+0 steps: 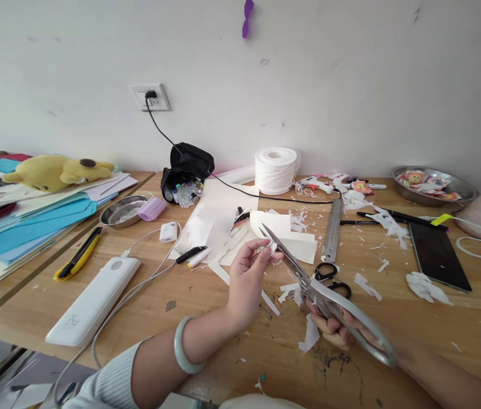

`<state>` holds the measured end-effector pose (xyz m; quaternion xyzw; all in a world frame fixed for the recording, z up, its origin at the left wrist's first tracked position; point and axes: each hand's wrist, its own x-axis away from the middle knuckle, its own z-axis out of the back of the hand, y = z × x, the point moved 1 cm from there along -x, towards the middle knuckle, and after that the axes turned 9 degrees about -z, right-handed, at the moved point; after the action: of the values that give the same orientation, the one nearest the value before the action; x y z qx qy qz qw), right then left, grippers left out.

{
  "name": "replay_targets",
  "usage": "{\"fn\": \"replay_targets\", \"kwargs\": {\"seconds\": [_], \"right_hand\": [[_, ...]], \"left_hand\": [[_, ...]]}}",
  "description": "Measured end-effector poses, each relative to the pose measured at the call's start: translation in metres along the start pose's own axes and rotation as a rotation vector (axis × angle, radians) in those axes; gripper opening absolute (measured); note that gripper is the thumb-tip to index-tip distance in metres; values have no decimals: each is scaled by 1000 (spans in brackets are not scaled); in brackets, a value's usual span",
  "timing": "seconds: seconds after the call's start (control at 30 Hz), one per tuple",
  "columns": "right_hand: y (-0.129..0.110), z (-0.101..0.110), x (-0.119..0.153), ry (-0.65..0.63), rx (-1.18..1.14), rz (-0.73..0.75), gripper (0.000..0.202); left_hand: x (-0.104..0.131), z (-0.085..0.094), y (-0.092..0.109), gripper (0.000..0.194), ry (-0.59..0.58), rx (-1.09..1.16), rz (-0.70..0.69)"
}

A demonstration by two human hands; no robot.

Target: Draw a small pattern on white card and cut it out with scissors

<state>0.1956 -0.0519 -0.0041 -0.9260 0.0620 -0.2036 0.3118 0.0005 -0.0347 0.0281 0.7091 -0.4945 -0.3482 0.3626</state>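
Between the thumb and fingers of my left hand (251, 267) is a small white paper piece (271, 246) with dark drawn lines. My right hand (334, 329) is wrapped round the handles of large metal scissors (304, 278). Their blades point up and left, slightly parted, right beside the paper piece; whether they touch it I cannot tell. Below the blades lie white paper scraps (309, 335) on the wooden table (223, 375). Smaller black-handled scissors (327, 272) rest behind the large pair, partly covered.
A steel ruler (333, 230), a white roll (275, 173) and cream paper sheets (304, 247) lie beyond my hands. On the right are a phone (438, 255) and a metal dish (419, 196). A power bank (93, 301), its cable and a yellow cutter (79, 254) lie left.
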Motion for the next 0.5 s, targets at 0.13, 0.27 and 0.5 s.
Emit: {"fn": "replay_targets", "kwargs": {"seconds": [0.13,0.27,0.5], "right_hand": [[1,1,-1,-4,-2,3,55],[-1,-2,-1,24,1,-15,56],[2,1,0,-5,10,10,54]], "left_hand": [[-1,2,-1,17,-8,-10,3],[-2,4,-1,16,-13,-24,-5],[-3,5,0,20,-24,-70,4]]}}
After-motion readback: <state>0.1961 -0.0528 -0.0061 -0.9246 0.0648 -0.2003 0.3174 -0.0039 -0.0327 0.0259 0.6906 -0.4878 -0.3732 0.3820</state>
